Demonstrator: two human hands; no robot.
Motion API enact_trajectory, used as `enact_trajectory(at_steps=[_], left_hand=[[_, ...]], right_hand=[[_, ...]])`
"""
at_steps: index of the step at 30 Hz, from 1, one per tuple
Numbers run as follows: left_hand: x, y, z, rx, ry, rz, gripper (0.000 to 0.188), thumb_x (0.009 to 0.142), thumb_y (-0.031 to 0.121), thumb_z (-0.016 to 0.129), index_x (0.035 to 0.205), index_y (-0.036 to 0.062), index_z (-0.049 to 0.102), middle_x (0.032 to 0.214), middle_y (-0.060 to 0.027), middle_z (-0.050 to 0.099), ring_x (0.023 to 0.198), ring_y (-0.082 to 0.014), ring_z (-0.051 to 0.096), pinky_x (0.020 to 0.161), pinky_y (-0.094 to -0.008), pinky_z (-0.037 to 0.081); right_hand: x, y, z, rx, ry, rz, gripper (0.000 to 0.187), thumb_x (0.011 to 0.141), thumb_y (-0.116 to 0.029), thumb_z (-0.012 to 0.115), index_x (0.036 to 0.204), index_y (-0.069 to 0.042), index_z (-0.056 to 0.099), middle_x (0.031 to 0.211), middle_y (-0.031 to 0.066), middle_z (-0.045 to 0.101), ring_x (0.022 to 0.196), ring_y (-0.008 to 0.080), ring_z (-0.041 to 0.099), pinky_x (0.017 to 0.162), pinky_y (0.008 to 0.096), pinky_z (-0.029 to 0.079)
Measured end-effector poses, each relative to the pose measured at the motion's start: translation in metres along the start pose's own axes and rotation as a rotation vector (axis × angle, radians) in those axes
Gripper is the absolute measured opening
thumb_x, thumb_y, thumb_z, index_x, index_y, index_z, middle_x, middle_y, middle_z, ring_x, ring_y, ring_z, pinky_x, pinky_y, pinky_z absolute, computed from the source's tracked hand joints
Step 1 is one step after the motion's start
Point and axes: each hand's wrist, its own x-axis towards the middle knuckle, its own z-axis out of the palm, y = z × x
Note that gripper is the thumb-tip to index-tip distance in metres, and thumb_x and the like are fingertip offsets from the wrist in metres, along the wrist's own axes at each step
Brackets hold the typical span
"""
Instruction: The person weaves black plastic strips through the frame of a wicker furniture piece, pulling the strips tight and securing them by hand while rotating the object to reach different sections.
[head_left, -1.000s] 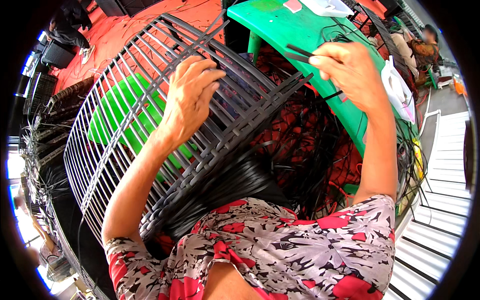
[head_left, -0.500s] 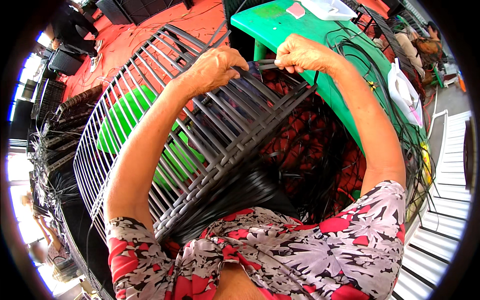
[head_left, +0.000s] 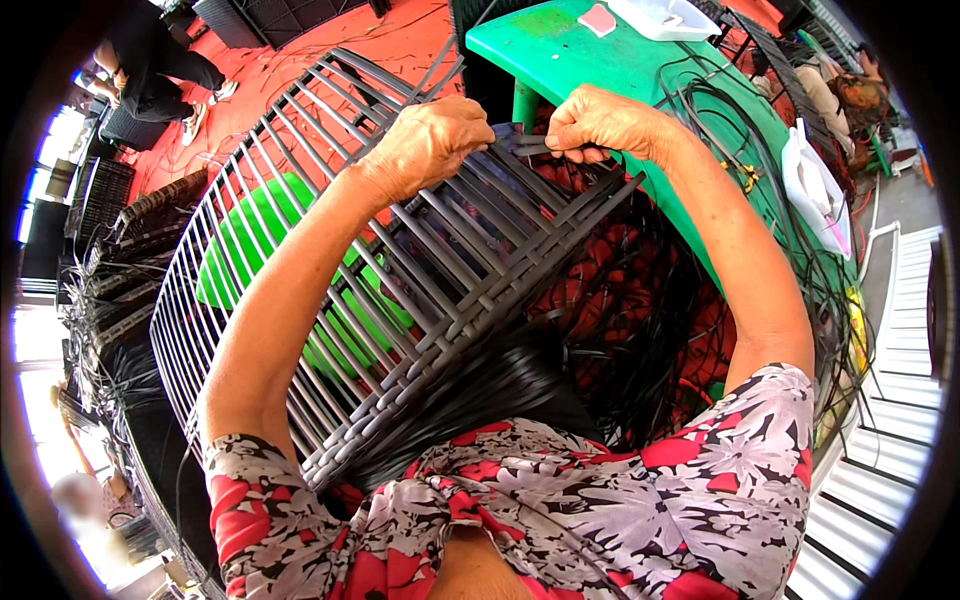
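Across my lap leans a panel of grey rods with a braided woven edge (head_left: pixel 490 300). My left hand (head_left: pixel 435 140) is closed over the panel's far side, and its fingertips hide what they grip. Just to the right, my right hand (head_left: pixel 605 125) pinches a flat dark grey plastic strip (head_left: pixel 530 146) between thumb and fingers. That strip stretches across the small gap between my hands. Below the woven edge, a bundle of long black strips (head_left: pixel 500 380) hangs over my lap.
A green table (head_left: pixel 560 50) at the far right bears a white tray (head_left: pixel 665 18), a pink piece (head_left: pixel 597 19) and loose black strands. Bright green plastic (head_left: pixel 250 240) shows through the rods. People work at far left and far right. Red floor covering (head_left: pixel 290 50) lies behind.
My left hand has closed its thumb and fingers more tightly. My right hand has shifted slightly down with the strip. At far left the person's legs have moved.
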Motion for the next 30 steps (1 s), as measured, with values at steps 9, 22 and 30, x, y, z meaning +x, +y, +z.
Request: enact_trajectory(at_steps=[9,22,30], left_hand=[[-0.007,0.013,0.015,0.313,0.175,-0.01,0.024,0.068,0.001,0.06,0.091,0.0065,0.057,0.096,-0.0074,0.052,0.086,-0.0228,0.056,0.057,-0.0336,0.05],[-0.006,0.019,0.018,0.283,0.276,-0.076,0.018,0.069,0.004,0.065,0.086,0.0045,0.057,0.09,-0.0089,0.053,0.082,-0.0264,0.056,0.061,-0.0359,0.048],[-0.009,0.037,0.017,0.152,0.265,-0.355,0.013,0.074,0.014,0.068,0.074,0.0011,0.064,0.082,-0.0086,0.052,0.085,-0.027,0.048,0.077,-0.0376,0.038]], right_hand=[[0.004,0.011,-0.009,0.367,-0.121,0.021,0.023,0.08,-0.021,0.066,0.074,0.0,0.061,0.058,0.0001,0.053,0.041,0.0041,0.043,0.038,0.0181,0.03],[0.033,0.013,0.008,0.253,-0.348,-0.034,0.023,0.081,-0.021,0.068,0.07,-0.003,0.061,0.06,0.0019,0.056,0.044,0.0046,0.046,0.04,0.0178,0.033],[0.034,0.016,0.01,0.162,-0.305,-0.097,0.024,0.08,-0.028,0.068,0.074,-0.005,0.062,0.065,-0.0002,0.058,0.059,0.0077,0.054,0.055,0.022,0.043]])
